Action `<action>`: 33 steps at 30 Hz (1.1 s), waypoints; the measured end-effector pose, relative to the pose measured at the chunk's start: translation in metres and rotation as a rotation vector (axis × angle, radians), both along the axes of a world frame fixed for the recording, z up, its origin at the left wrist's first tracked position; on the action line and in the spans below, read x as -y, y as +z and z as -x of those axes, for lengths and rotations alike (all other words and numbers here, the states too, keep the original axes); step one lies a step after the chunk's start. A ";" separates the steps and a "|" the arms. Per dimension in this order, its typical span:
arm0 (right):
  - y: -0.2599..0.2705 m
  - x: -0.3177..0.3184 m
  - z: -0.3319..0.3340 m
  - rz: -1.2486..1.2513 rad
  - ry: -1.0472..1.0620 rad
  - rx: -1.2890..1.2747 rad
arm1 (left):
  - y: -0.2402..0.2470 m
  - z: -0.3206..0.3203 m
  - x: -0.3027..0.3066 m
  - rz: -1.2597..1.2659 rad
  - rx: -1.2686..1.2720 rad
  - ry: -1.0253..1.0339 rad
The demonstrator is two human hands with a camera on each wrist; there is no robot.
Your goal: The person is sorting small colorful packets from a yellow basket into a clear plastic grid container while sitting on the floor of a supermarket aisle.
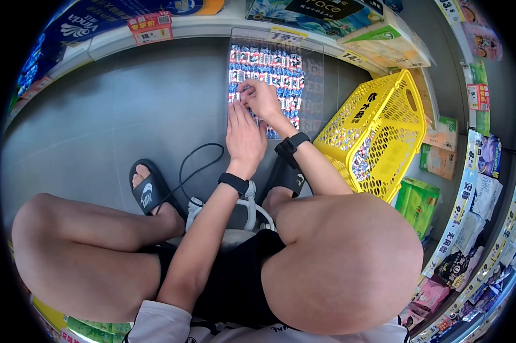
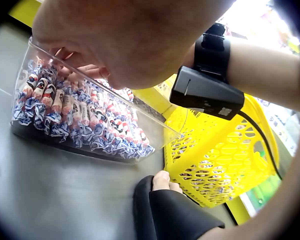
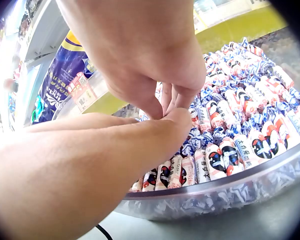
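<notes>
The left hand (image 1: 243, 134) is lying over the near rows of wrapped candies (image 1: 269, 63), so any sideways drag of the palm is likely to be pushing neat rows out of line. The right hand (image 1: 261, 97) is working right at the left fingertips. A hurried pinch there risks lifting a neighbouring candy or flicking one over the low wall of the clear box (image 1: 312, 68) onto the floor (image 1: 143, 97). The yellow basket (image 1: 384, 131) is leaning just beside the box, and a bump from the right elbow could be tipping it.

The left hand is lying relaxed, fingers straight and together, pressing lightly. The right hand is arching over it, wrist bent down, fingertips bunched and pinching a candy that they mostly hide.
</notes>
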State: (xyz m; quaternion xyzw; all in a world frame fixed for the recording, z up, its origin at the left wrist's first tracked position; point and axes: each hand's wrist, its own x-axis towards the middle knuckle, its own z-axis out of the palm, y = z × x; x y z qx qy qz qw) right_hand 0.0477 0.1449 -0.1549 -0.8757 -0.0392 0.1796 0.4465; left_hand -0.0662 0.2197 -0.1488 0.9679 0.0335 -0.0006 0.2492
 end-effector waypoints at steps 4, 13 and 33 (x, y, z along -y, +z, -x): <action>0.007 -0.002 0.001 0.020 0.008 -0.024 | -0.002 0.000 0.000 -0.006 0.006 -0.006; 0.004 0.000 0.001 -0.008 -0.007 0.012 | -0.005 0.001 0.000 0.006 0.025 -0.009; 0.123 0.083 0.020 0.086 0.207 0.087 | 0.025 -0.017 -0.002 -0.026 0.208 -0.180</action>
